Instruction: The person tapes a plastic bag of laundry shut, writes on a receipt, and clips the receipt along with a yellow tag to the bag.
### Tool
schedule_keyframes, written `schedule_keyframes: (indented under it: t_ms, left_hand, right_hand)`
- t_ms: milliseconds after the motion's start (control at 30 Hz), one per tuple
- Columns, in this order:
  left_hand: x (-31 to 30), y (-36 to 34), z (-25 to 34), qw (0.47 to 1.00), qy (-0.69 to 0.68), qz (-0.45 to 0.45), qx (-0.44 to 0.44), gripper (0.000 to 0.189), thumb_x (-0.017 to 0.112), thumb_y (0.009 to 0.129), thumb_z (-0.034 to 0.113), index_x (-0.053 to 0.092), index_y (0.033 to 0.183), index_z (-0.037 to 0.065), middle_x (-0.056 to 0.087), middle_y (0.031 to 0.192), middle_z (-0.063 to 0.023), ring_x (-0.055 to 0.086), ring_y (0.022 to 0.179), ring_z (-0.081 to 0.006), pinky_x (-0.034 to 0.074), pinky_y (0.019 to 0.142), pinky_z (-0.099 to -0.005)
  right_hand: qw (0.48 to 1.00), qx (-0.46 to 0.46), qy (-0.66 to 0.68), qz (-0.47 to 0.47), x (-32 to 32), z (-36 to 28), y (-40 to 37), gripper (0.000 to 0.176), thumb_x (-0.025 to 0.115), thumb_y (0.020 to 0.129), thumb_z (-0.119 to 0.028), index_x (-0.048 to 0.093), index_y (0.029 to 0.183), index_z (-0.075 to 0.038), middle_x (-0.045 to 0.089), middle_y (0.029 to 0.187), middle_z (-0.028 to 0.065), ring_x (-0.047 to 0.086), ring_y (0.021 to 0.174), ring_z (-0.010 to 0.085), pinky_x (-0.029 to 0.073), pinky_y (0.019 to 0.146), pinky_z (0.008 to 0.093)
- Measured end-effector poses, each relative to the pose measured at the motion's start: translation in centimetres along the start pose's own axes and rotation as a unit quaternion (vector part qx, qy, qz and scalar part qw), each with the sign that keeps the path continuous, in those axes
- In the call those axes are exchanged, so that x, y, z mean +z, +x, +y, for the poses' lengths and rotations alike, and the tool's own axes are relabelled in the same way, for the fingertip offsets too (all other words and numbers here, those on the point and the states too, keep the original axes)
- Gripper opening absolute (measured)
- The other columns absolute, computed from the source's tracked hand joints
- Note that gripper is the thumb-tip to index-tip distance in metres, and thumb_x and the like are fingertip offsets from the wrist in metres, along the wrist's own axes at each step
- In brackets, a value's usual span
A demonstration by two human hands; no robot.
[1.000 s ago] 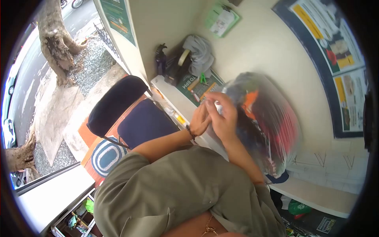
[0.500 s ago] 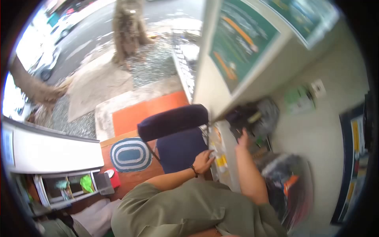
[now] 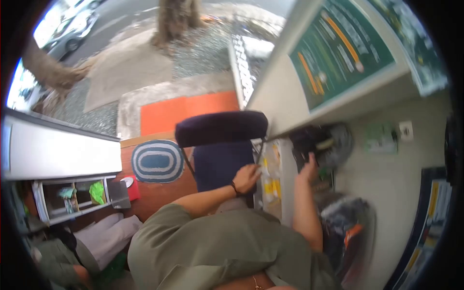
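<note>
My left hand (image 3: 247,178), a dark bracelet at its wrist, is closed, its curled fingertips right at the left side of a long pale open drawer (image 3: 289,193). Inside the drawer lie clear bottles with yellow labels (image 3: 272,187). What the left fingers hold is hidden. On the drawer's far right side is my right hand (image 3: 307,171), one digit pointing up and the other fingers hidden or blurred. Just beyond it sits a dark bag (image 3: 306,138) beside grey plastic. A navy chair (image 3: 222,166) stands in front of my left hand.
Right of my right forearm is a clear plastic bag (image 3: 350,217) with dark and orange contents. A striped oval mat (image 3: 157,161) lies on the wood floor. At left stand an open cabinet (image 3: 77,210) and a seated person's legs (image 3: 108,237). A green poster (image 3: 340,53) hangs above.
My view has tilted and shifted, so the street and chair sit differently. My left hand has gone from spread fingers to curled at the drawer's side. My right hand stays near the dark bag.
</note>
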State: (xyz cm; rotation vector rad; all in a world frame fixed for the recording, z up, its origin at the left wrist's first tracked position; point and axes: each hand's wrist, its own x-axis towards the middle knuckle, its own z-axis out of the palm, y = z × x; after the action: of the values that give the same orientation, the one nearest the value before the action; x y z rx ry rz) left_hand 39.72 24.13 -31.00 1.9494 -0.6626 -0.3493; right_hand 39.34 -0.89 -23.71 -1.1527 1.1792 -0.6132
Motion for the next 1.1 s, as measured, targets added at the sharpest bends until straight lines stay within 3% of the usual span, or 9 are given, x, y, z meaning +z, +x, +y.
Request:
schedule_keyframes:
  t_ms: [33,100,167,367,500,767,867,1000,1100]
  left_hand:
    - [0.5,0.1,-0.9,1.000,-0.021,-0.009,-0.015,0.038,0.051,0.095,0.027,0.055,0.122,0.000,0.058,0.119,-0.0208,0.054,0.111,-0.0381,0.042,0.098,-0.0447]
    - [-0.1,0.0,0.4,0.999,-0.039,0.016,-0.031,0.033,0.050,0.095,0.025,0.058,0.116,0.000,0.060,0.115,-0.0213,0.055,0.111,-0.0388,0.043,0.097,-0.0454]
    - [-1.1,0.0,1.6,0.997,-0.058,-0.019,-0.046,0.034,0.048,0.096,0.023,0.058,0.118,0.001,0.060,0.117,-0.0216,0.055,0.112,-0.0384,0.042,0.098,-0.0450]
    - [-0.1,0.2,0.6,0.998,-0.044,-0.028,-0.039,0.030,0.051,0.093,0.019,0.061,0.115,0.000,0.063,0.112,-0.0209,0.058,0.107,-0.0382,0.045,0.095,-0.0440]
    - [0.4,-0.3,-0.3,0.999,0.003,-0.011,-0.040,0.034,0.051,0.095,0.029,0.060,0.113,0.001,0.061,0.117,-0.0195,0.056,0.111,-0.0377,0.045,0.096,-0.0443]
    - [-1.5,-0.2,1.1,0.997,-0.002,0.001,-0.080,0.042,0.047,0.097,0.037,0.059,0.120,0.005,0.061,0.118,-0.0192,0.056,0.112,-0.0360,0.044,0.097,-0.0441]
    - [-1.2,-0.2,1.2,0.996,-0.017,0.005,-0.092,0.044,0.047,0.096,0.040,0.059,0.120,0.005,0.062,0.114,-0.0185,0.056,0.111,-0.0359,0.044,0.096,-0.0447]
    - [0.5,0.6,2.5,0.940,-0.281,-0.070,-0.182,0.059,0.052,0.095,0.050,0.053,0.131,0.003,0.061,0.123,-0.0206,0.058,0.118,-0.0286,0.044,0.099,-0.0360]
    - [1.2,1.6,5.2,0.898,-0.408,-0.097,-0.134,0.062,0.063,0.092,0.043,0.049,0.134,0.001,0.061,0.124,-0.0212,0.058,0.117,-0.0245,0.043,0.100,-0.0343]
  right_hand:
    - [0.997,0.014,0.003,0.077,1.1,0.0,-1.7,0.038,0.070,0.079,-0.031,0.072,0.101,-0.001,0.066,0.103,0.0077,0.057,0.093,0.0200,0.044,0.087,0.0357]
    - [0.997,0.054,-0.027,0.057,1.2,0.3,-3.6,0.032,0.069,0.084,-0.031,0.070,0.098,-0.002,0.063,0.095,0.0036,0.054,0.088,0.0161,0.044,0.083,0.0332]
    - [0.999,0.010,-0.002,0.039,1.7,-0.1,-7.5,0.033,0.069,0.087,-0.032,0.068,0.100,-0.002,0.062,0.093,0.0026,0.054,0.088,0.0150,0.043,0.082,0.0310]
    - [0.999,0.032,-0.009,0.002,1.5,2.6,-9.1,0.032,0.066,0.091,-0.029,0.067,0.103,0.001,0.063,0.092,0.0051,0.057,0.088,0.0170,0.045,0.081,0.0306]
    - [0.998,0.056,-0.010,-0.016,1.2,4.6,-8.6,0.031,0.064,0.091,-0.027,0.066,0.104,0.002,0.064,0.094,0.0087,0.060,0.086,0.0203,0.048,0.076,0.0337]
    - [0.953,-0.118,-0.270,-0.069,-5.0,8.8,-3.5,0.021,0.066,0.086,-0.019,0.065,0.084,0.002,0.061,0.072,0.0043,0.055,0.065,0.0148,0.045,0.063,0.0292]
    - [0.975,-0.075,-0.163,-0.130,-7.1,9.1,-2.6,0.017,0.070,0.084,-0.014,0.067,0.085,0.003,0.068,0.077,0.0081,0.063,0.068,0.0150,0.051,0.066,0.0287]
    - [0.938,-0.121,-0.224,-0.236,-8.5,5.9,-4.6,0.017,0.072,0.081,-0.011,0.065,0.076,0.003,0.068,0.071,0.0079,0.063,0.066,0.0134,0.051,0.065,0.0264]
    - [0.920,-0.118,-0.228,-0.297,-7.9,1.9,-7.2,0.018,0.072,0.080,-0.009,0.062,0.070,0.000,0.068,0.069,0.0079,0.065,0.064,0.0130,0.050,0.063,0.0256]
